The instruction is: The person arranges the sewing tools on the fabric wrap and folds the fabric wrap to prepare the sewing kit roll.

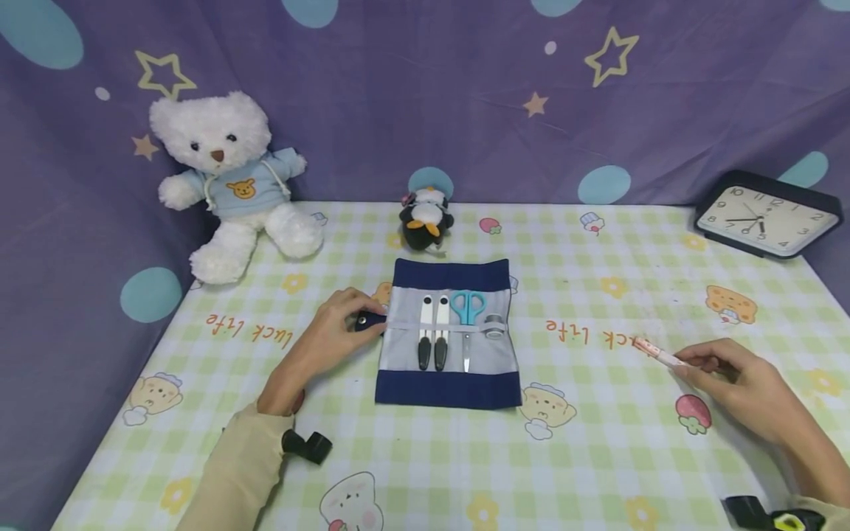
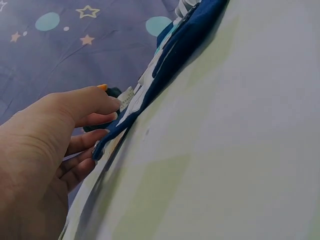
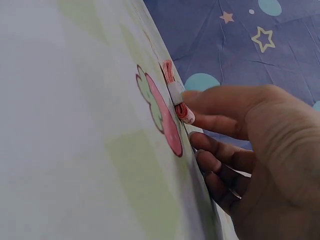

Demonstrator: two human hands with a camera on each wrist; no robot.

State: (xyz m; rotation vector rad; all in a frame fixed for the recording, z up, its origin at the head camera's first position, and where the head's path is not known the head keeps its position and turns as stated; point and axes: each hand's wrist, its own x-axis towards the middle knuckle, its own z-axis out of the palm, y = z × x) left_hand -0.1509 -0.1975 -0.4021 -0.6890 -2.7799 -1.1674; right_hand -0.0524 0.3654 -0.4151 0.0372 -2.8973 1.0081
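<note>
A navy and grey sewing kit pouch (image 1: 448,389) lies unfolded on the table. Under its elastic strap sit two slim white tools with black ends (image 1: 433,332), teal-handled scissors (image 1: 468,310) and a small silvery round item (image 1: 494,325). My left hand (image 1: 340,329) pinches the navy snap tab (image 1: 370,320) on the pouch's left side; in the left wrist view, the fingers grip the navy edge (image 2: 112,132). Well to the right, my right hand (image 1: 737,380) pinches a folded pink-and-white measuring tape (image 3: 176,92) between thumb and index finger, low over the tablecloth.
Behind the pouch is a small penguin plush (image 1: 426,220). A white teddy bear (image 1: 229,184) in a blue hoodie sits at the back left, and a black-framed clock (image 1: 766,214) stands at the back right. A purple curtain (image 1: 465,96) hangs behind the checked tablecloth (image 1: 584,472).
</note>
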